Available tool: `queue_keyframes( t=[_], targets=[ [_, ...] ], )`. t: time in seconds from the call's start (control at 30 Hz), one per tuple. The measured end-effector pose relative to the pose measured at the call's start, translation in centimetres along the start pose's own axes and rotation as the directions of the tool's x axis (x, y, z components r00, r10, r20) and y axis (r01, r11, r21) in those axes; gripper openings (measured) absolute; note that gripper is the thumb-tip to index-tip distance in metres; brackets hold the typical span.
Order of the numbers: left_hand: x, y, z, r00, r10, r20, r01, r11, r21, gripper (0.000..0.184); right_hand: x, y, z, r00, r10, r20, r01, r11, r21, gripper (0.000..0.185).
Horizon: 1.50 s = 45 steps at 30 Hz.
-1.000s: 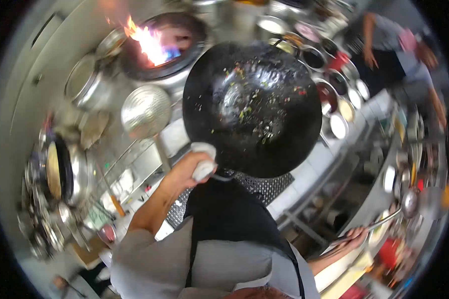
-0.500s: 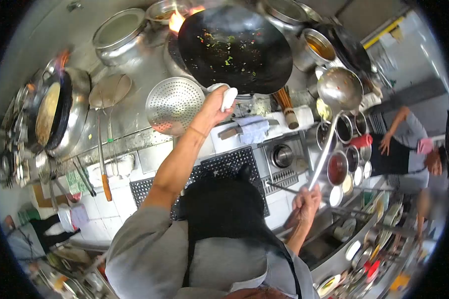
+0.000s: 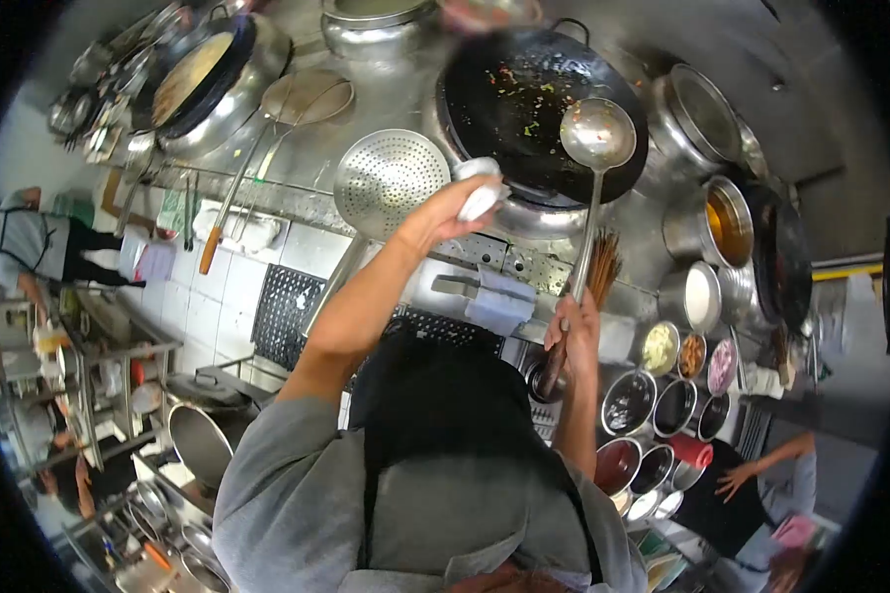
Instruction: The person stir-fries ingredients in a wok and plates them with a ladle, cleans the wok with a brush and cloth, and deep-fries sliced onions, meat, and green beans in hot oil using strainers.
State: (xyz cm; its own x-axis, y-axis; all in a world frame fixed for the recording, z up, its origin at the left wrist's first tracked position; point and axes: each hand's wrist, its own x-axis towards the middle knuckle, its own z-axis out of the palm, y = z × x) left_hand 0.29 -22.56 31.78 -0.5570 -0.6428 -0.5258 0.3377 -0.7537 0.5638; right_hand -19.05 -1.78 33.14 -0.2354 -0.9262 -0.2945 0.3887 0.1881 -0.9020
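Observation:
My left hand (image 3: 449, 211) is closed around a folded white cloth (image 3: 479, 202) at the near edge of a black wok (image 3: 485, 121). The wok sits on its burner with bits of chopped green and red food stuck inside. Closed on the handle of a long steel ladle (image 3: 599, 136) is my right hand (image 3: 576, 334). The ladle's bowl hangs over the right part of the wok. Left of the wok rests a perforated strainer (image 3: 390, 180), its handle passing behind my left forearm. Whether the cloth touches the wok's handle is hidden.
Right of the wok stand a pot of amber liquid (image 3: 728, 229), a bamboo brush (image 3: 603, 265) and several ingredient pots (image 3: 661, 348). A cleaver on a blue cloth (image 3: 500, 300) lies on the near ledge. Another wok (image 3: 196, 83) is at upper left. A person (image 3: 742, 490) stands at lower right.
The wok has gone from raised and tilted to resting on the burner. The ladle has swung from above the ingredient pots to over the wok. My view has turned right.

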Motion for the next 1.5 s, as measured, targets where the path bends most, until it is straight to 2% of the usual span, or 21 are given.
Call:
queue_keyframes(
  t=[0.07, 0.13, 0.17, 0.2, 0.27, 0.33, 0.37, 0.5, 0.57, 0.63, 0.73, 0.8, 0.87, 0.9, 0.93, 1.0, 1.07, 1.23, 1.27, 1.4, 1.5],
  targets=[
    [-4.1, -1.3, -2.1, 0.972, 0.225, -0.072, -0.202, 0.949, 0.241, 0.032, 0.3, -1.1, -0.7, 0.996, 0.09, -0.005, -0.09, 0.994, 0.061, 0.017],
    [-7.2, -2.9, -4.4, 0.942, 0.324, -0.093, -0.165, 0.683, 0.711, 0.043, 1.2, -1.5, -2.0, 0.991, 0.135, 0.013, -0.136, 0.99, 0.048, 0.022],
    [-8.1, -4.7, -5.5, 0.871, 0.48, -0.103, -0.182, 0.512, 0.84, 0.044, 1.6, -2.4, -1.7, 0.991, 0.137, 0.008, -0.137, 0.991, 0.007, 0.025],
    [-8.5, -6.7, -6.8, 0.779, 0.621, -0.081, -0.159, 0.322, 0.933, 0.045, 2.2, -3.0, -1.5, 0.991, 0.137, 0.003, -0.137, 0.99, -0.036, 0.028],
    [-8.0, -9.1, -9.0, 0.816, 0.577, -0.03, 0.009, 0.038, 0.999, 0.049, 4.2, -3.8, -0.3, 0.994, 0.101, 0.046, -0.097, 0.992, -0.081, 0.033],
    [-8.1, -10.1, -9.9, 0.672, 0.727, 0.142, -0.084, -0.116, 0.99, 0.051, 6.4, -5.3, 2.4, 0.991, 0.079, 0.109, -0.062, 0.986, -0.157, 0.041],
    [-8.4, -10.2, -9.9, 0.714, 0.697, 0.062, -0.038, -0.05, 0.998, 0.05, 7.7, -5.9, 4.3, 0.99, 0.031, 0.134, -0.009, 0.987, -0.16, 0.034],
    [-7.7, -11.0, -11.6, 0.689, 0.72, 0.079, -0.085, -0.027, 0.996, 0.056, 14.6, -9.2, 14.2, 0.963, -0.016, 0.267, 0.078, 0.972, -0.221, 0.011],
    [-7.6, -11.1, -11.9, 0.684, 0.727, 0.061, -0.09, 0.001, 0.996, 0.057, 20.8, -8.5, 18.9, 0.938, -0.051, 0.343, 0.137, 0.963, -0.231, 0.012],
    [-7.5, -11.1, -12.1, 0.707, 0.706, 0.039, -0.087, 0.032, 0.996, 0.059, 26.9, -6.8, 24.8, 0.954, -0.112, 0.277, 0.197, 0.933, -0.3, 0.013],
    [-7.7, -10.8, -12.3, 0.739, 0.674, 0.015, -0.094, 0.081, 0.992, 0.056, 35.3, -3.2, 31.0, 0.942, -0.269, 0.2, 0.334, 0.714, -0.615, 0.014],
    [-7.4, -11.1, -12.8, 0.737, 0.676, -0.005, -0.085, 0.1, 0.991, 0.053, 37.8, -2.2, 33.6, 0.966, -0.177, 0.188, 0.256, 0.74, -0.622, 0.011],
    [-7.0, -11.3, -13.3, 0.738, 0.675, 0.021, -0.106, 0.084, 0.991, 0.054, 40.2, -2.6, 35.0, 0.98, 0.062, 0.188, 0.038, 0.873, -0.487, 0.009],
    [-7.1, -11.2, -13.3, 0.748, 0.663, 0.01, -0.113, 0.113, 0.987, 0.055, 40.2, -3.8, 35.2, 0.959, 0.14, 0.245, -0.069, 0.958, -0.278, 0.007],
    [-7.4, -10.9, -13.4, 0.745, 0.667, 0.002, -0.11, 0.121, 0.987, 0.055, 41.9, -4.5, 33.1, 0.843, 0.167, 0.512, -0.114, 0.985, -0.133, 0.009],
    [-7.7, -10.4, -13.1, 0.766, 0.643, 0.002, -0.12, 0.14, 0.983, 0.057, 43.4, -6.6, 32.3, 0.725, 0.305, 0.617, -0.566, 0.775, 0.281, 0.024],
    [-7.6, -10.3, -13.0, 0.764, 0.645, 0.004, -0.137, 0.157, 0.978, 0.057, 41.2, -9.8, 31.1, 0.67, 0.347, 0.656, -0.697, 0.598, 0.396, 0.042],
    [-8.2, -9.9, -12.4, 0.723, 0.689, 0.055, -0.258, 0.195, 0.946, 0.058, 33.8, -16.9, 25.2, 0.58, 0.293, 0.761, -0.784, 0.456, 0.421, 0.044],
    [-8.3, -9.7, -12.0, 0.731, 0.679, 0.066, -0.265, 0.192, 0.945, 0.058, 31.4, -18.5, 24.1, 0.616, 0.338, 0.712, -0.773, 0.436, 0.461, 0.045],
    [-7.8, -9.8, -10.9, 0.8, 0.598, -0.04, -0.069, 0.159, 0.985, 0.058, 22.6, -23.2, 18.8, 0.696, 0.394, 0.601, -0.709, 0.511, 0.486, 0.041],
    [-7.9, -10.0, -10.6, 0.786, 0.615, -0.058, -0.028, 0.129, 0.991, 0.06, 18.8, -24.1, 14.4, 0.728, 0.462, 0.506, -0.679, 0.587, 0.441, 0.036]
  ],
)
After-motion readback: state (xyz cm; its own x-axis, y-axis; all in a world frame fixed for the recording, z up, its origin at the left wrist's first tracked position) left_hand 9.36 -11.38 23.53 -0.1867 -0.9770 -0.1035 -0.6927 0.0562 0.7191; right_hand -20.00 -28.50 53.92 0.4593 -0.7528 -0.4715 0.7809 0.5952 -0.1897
